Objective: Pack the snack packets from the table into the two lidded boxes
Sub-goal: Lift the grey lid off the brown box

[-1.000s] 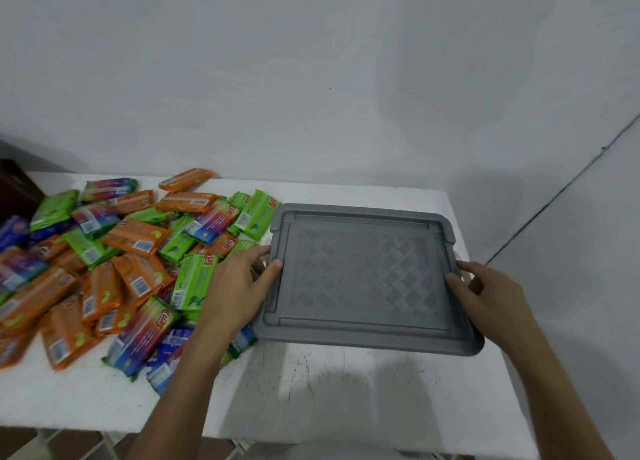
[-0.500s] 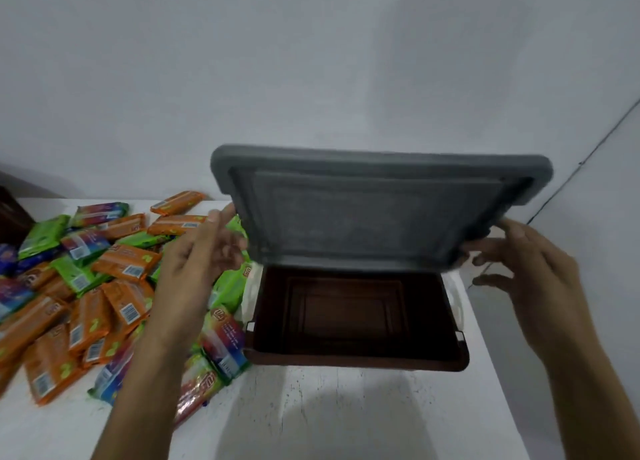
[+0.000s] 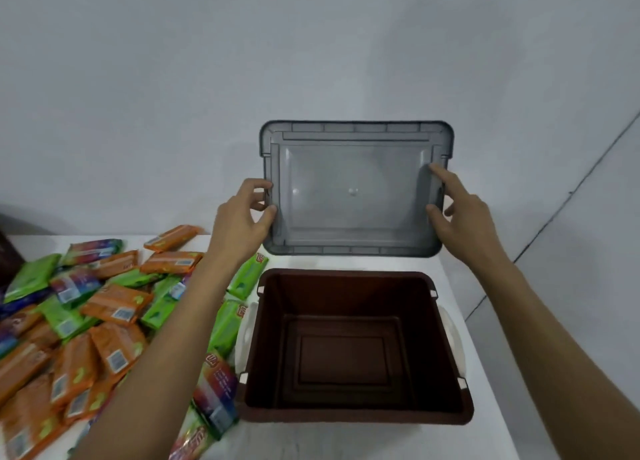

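Both hands, left hand (image 3: 247,213) and right hand (image 3: 459,213), pinch the translucent grey plastic lid (image 3: 353,189) upright above the empty brown plastic box (image 3: 356,414), while colourful snack packets (image 3: 114,303) crowd the white table (image 3: 485,321); set down carelessly, it could slip off the edge.

Soft, even indoor light; wide-angle bending at edges.

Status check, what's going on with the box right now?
Both hands, left and right, hold grey lid raised. Brown box open, empty. Packets still on table.

head view looks down, close over table (image 3: 346,439).
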A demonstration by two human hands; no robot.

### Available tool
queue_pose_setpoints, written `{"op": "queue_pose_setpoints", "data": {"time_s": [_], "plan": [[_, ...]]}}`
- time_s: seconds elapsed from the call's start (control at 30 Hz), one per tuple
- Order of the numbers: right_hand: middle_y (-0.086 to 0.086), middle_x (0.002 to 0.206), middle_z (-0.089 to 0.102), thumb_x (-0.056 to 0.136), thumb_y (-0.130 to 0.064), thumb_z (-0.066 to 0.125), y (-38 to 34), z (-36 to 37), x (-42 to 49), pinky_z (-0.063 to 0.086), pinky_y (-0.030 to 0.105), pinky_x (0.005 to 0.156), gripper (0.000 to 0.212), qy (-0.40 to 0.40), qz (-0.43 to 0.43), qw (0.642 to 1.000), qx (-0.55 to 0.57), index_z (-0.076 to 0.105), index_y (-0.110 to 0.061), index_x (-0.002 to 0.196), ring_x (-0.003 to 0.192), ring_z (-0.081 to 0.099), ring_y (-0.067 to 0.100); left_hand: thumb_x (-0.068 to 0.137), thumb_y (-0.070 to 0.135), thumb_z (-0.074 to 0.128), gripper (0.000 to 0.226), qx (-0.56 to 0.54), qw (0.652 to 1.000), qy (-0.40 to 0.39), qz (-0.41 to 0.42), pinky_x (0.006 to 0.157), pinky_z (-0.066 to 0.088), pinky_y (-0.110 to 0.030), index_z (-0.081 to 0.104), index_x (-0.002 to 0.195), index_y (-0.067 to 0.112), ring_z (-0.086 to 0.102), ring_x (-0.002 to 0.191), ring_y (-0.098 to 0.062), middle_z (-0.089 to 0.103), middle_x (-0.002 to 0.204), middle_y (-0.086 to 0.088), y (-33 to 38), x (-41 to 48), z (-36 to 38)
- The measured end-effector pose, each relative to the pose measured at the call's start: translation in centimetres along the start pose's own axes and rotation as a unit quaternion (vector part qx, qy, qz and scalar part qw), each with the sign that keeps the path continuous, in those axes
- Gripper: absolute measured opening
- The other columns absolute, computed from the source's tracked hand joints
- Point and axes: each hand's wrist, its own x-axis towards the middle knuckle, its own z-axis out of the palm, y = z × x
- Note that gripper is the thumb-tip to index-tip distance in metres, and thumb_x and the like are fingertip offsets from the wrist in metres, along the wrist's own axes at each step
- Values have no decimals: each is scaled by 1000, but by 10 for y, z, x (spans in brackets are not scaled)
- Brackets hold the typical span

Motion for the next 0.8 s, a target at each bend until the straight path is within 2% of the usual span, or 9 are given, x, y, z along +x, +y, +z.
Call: {"op": "queue_pose_setpoints", "data": {"time_s": [0.07, 0.1, 0.3, 0.4, 0.47, 0.57, 0.63, 0.7, 0.8], "plan": [[18, 73, 61, 93, -7, 56, 6, 16, 19, 45, 31, 58, 63, 5, 11, 1000, -12, 36, -30, 148, 63, 58, 30, 89, 29, 63, 34, 2, 999, -40, -28, 81, 51, -33, 49, 120, 27, 63, 86, -13, 69, 110, -2, -7, 20, 19], [14, 68, 57, 93, -4, 55, 11, 24, 26, 44, 31, 58, 63, 1, 18, 1000, -11, 36, -27, 148, 61, 55, 29, 89, 31, 63, 36, -12, 997, -61, -49, 82, 52, -35, 47, 121, 26, 64, 89, -17, 68, 115, -5, -11, 28, 29], [2, 62, 48, 94, -5, 52, 46, 72, 43, 43, 31, 60, 65, -84, 78, 993, 6, 29, -22, 152, 58, 50, 20, 91, 28, 60, 44, -44, 982, -136, -125, 82, 48, -33, 39, 129, 22, 60, 98, -22, 57, 134, -15, -46, 48, 78], [13, 78, 60, 94, -6, 52, 58, 86, 43, 50, 37, 64, 67, -128, 105, 986, 28, 27, -25, 153, 67, 58, 27, 92, 26, 60, 45, -48, 974, -160, -151, 84, 44, -31, 37, 130, 21, 58, 98, -21, 54, 138, -15, -63, 50, 93], [24, 106, 64, 95, -8, 53, 63, 95, 43, 56, 43, 76, 65, -146, 125, 980, 43, 27, -26, 152, 87, 64, 36, 92, 25, 61, 48, -61, 969, -172, -167, 83, 45, -30, 36, 132, 22, 57, 101, -19, 50, 142, -15, -71, 50, 99], [15, 145, 49, 96, -13, 53, 66, 100, 43, 48, 37, 92, 64, -161, 146, 974, 59, 26, -25, 153, 121, 56, 35, 91, 25, 64, 54, -85, 964, -173, -181, 68, 45, -16, 36, 137, 22, 55, 104, -16, 44, 148, -12, -79, 49, 103], [11, 151, 42, 96, -13, 53, 63, 98, 42, 48, 39, 96, 64, -169, 159, 970, 77, 26, -25, 153, 129, 50, 33, 92, 26, 64, 54, -94, 963, -174, -181, 66, 43, -13, 37, 139, 24, 56, 103, -15, 43, 150, -9, -79, 48, 100], [9, 152, 41, 97, -14, 53, 59, 93, 37, 48, 38, 98, 62, -171, 167, 968, 82, 28, -22, 153, 130, 50, 32, 94, 28, 61, 51, -83, 966, -173, -173, 78, 44, -22, 39, 139, 26, 57, 101, -13, 42, 150, -6, -77, 43, 92], [9, 144, 50, 98, -19, 54, 50, 79, 19, 43, 27, 87, 50, -151, 176, 970, 70, 41, -20, 146, 115, 60, 27, 96, 31, 58, 39, -60, 971, -164, -162, 85, 47, -30, 49, 133, 25, 57, 101, -12, 51, 142, -3, -73, 26, 71]]}}
